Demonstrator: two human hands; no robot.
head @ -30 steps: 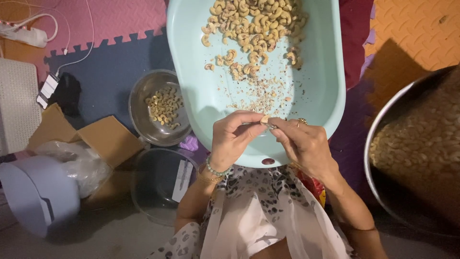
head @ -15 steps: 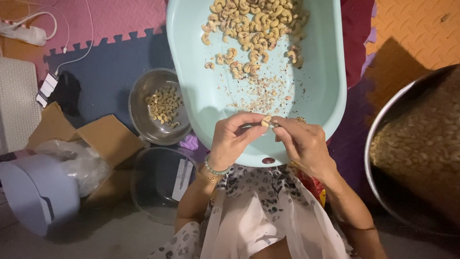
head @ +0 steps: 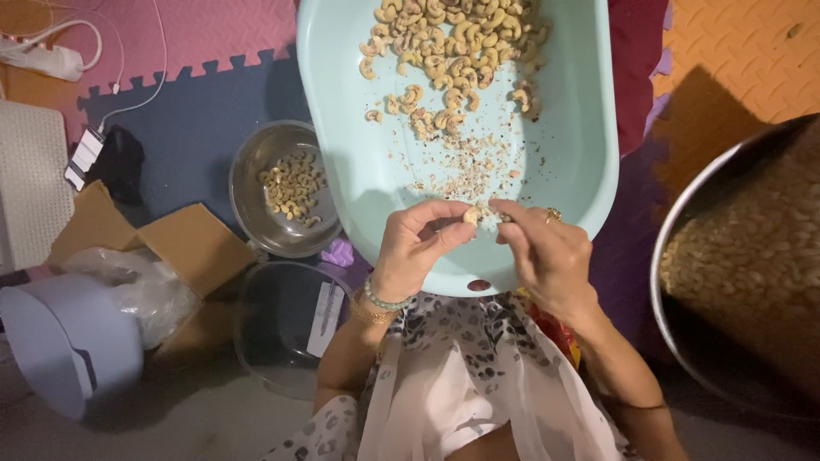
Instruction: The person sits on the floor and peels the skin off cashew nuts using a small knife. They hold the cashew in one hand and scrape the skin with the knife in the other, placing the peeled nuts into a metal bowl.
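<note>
Foam floor mats [head: 205,94], pink, navy & orange, interlocked. Steel bowl [head: 256,213] w/ some pale kernels sits on the navy mat; just below it a clear glass bowl [head: 282,329], a white slip inside. Left of those: open cardboard box [head: 184,243], crumpled clear plastic bag [head: 141,286], lavender plastic tub [head: 60,341] tipped over. White power strip [head: 47,58] & cable top left, small black item [head: 120,162], prob. cloth. Big steel pot [head: 743,273] at right, filled w/ brownish bits.

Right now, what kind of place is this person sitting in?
Probably a home floor used for shelling cashews: foam puzzle mats, a pale blue tub of cashews, and both hands, left hand and right hand, pinching one nut.
</note>
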